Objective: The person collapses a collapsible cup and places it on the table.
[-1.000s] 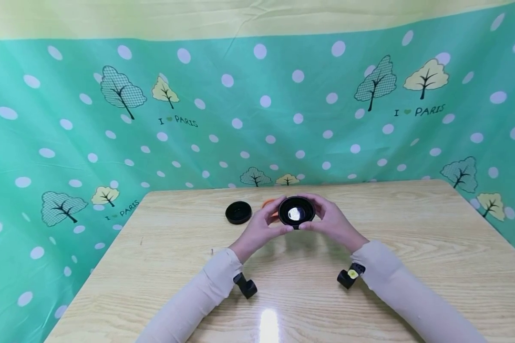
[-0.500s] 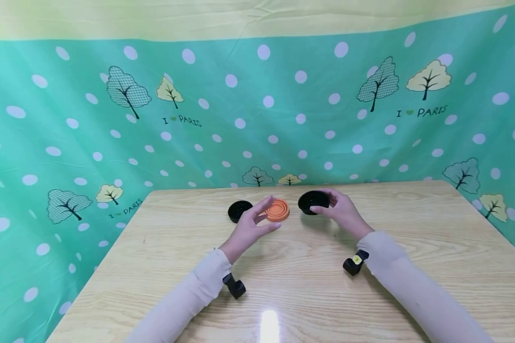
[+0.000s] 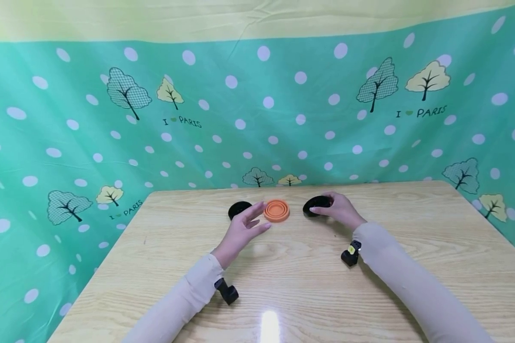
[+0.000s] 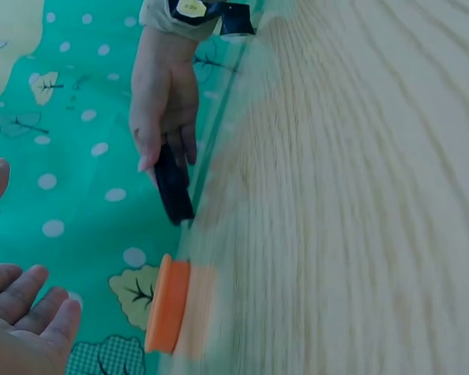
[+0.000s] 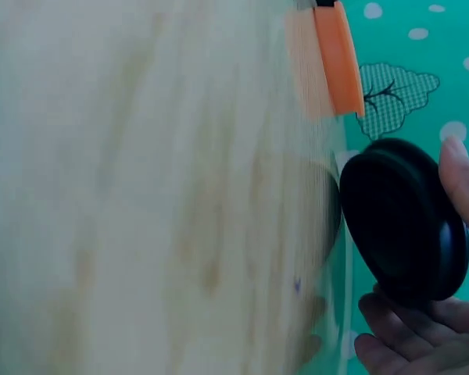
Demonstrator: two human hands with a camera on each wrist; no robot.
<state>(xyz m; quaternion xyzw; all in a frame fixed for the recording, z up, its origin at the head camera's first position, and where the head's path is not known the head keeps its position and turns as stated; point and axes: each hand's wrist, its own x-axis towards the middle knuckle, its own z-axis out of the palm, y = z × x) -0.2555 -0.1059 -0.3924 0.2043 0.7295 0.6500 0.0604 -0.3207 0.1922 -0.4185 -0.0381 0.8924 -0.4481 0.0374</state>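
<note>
My right hand [image 3: 342, 211] grips a black round shallow dish [image 3: 315, 206] by its right side, thumb across the near rim. The right wrist view has this dish [image 5: 399, 223] tilted, with its lower edge close to the tabletop; whether it touches is unclear. Left of it lies an orange ringed collapsible cup [image 3: 276, 210], pressed flat. A second black round dish [image 3: 238, 207] rests further left, partly hidden behind my left fingers. My left hand [image 3: 238, 234] hovers in front of it, fingers loosely extended and thumb apart, holding nothing.
All of this is on a light wooden table [image 3: 292, 276], near its far edge. Behind the table hangs a green curtain [image 3: 283, 109] with dots and trees. A black wrist camera [image 3: 227, 290] sits on the left sleeve, another [image 3: 350, 254] on the right.
My left hand let go of the black dish and drew back left, uncovering the orange cup. My right hand carried the dish to the right, then lowered and tilted it toward the table.
</note>
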